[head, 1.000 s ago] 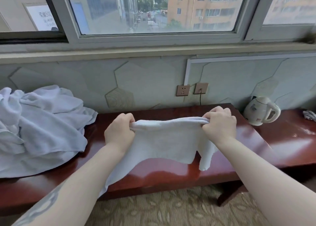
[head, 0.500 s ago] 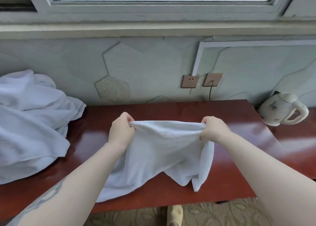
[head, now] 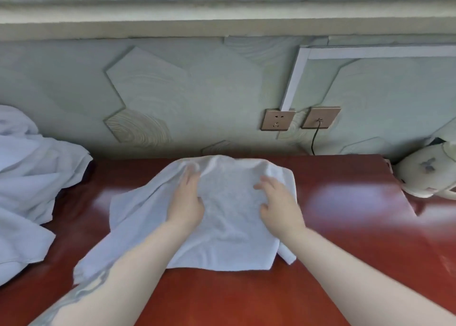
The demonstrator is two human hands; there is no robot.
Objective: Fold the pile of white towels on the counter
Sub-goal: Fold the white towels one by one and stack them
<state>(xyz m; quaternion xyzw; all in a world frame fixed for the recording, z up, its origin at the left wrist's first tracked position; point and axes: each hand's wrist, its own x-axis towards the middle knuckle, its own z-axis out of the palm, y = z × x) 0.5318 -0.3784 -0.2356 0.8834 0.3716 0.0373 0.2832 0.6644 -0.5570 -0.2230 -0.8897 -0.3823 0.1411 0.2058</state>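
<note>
**Both palms flat on a towel spread over the counter**

A white towel (head: 229,217) lies spread and rumpled on the red-brown counter (head: 345,227), its far edge close to the counter's back edge, its near-left part trailing toward the front edge under the left forearm; a small corner pokes out at its near-right side. The left hand (head: 186,202) rests palm down on the towel's left half, fingers straight and pointing toward the wall, holding nothing; the right hand (head: 278,204) lies palm down on the right half, fingers spread and relaxed, likewise gripping nothing; the two hands sit apart with bare cloth between them. The pile of white towels (head: 29,182) is heaped at the counter's left end, well apart from the spread towel. A white kettle (head: 424,175) stands at the right end near the back edge; two wall sockets (head: 299,118) sit above the back edge, a dark cord (head: 314,138) hanging from the right one.
</note>
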